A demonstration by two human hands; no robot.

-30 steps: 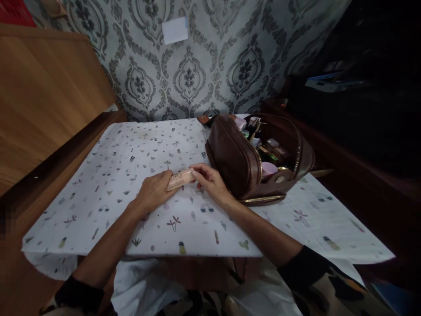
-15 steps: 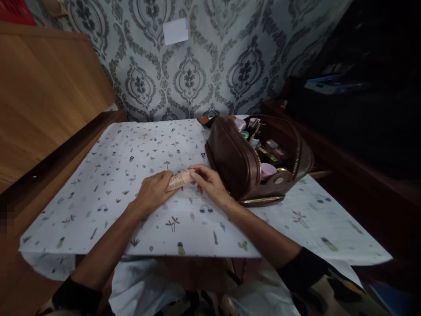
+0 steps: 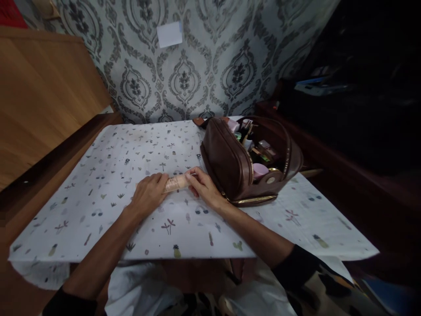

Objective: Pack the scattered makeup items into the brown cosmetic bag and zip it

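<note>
A small peach-coloured tube (image 3: 175, 183) lies sideways just above the patterned white cloth (image 3: 108, 175) on the table. My left hand (image 3: 149, 193) is closed round its left end. My right hand (image 3: 204, 188) pinches its right end with thumb and fingers. Both hands rest low over the middle of the cloth. Right beside my right hand stands an open brown leather pouch (image 3: 230, 164) with a gold zip, filled with several small cosmetics, among them a pink round pot (image 3: 261, 169).
A wall with grey damask wallpaper (image 3: 210, 66) and a white note (image 3: 169, 34) rises behind the table. A wooden panel (image 3: 42, 96) stands at the left. Dark furniture (image 3: 345, 131) with a blue-white item fills the right. White cloth lies in my lap.
The view has shifted slightly, so everything sits a little lower and to the left. Both hands keep hold of the tube; the pouch has not moved.
</note>
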